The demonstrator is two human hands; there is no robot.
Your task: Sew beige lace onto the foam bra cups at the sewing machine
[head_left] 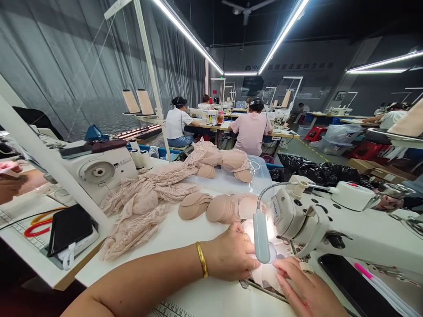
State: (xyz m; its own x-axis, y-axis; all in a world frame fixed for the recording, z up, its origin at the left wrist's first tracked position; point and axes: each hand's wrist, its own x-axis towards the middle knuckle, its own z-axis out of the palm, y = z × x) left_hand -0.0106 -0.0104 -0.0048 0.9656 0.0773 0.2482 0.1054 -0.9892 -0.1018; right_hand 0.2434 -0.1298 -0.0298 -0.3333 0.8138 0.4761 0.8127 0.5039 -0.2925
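A pale beige fabric piece [270,276] lies brightly lit at the needle area of the sewing machine [294,215]. My left hand [231,254], with a gold bangle at the wrist, has its fingers bent and pressed onto the fabric. From the right, my right hand [302,284] reaches in with fingers stretched forward and fingertips at the fabric's edge. A grey gooseneck lamp [261,237] hides part of the needle area and the spot between my hands. Stacked beige bra cup pieces [220,208] lie just beyond my left hand.
Beige lace fabric [142,207] is heaped at the left, and bras [224,158] rest on a clear plastic bin [261,169]. A black phone [343,281] lies right of my right hand. Another person's hand [13,180] is at the far left; co-workers sit ahead.
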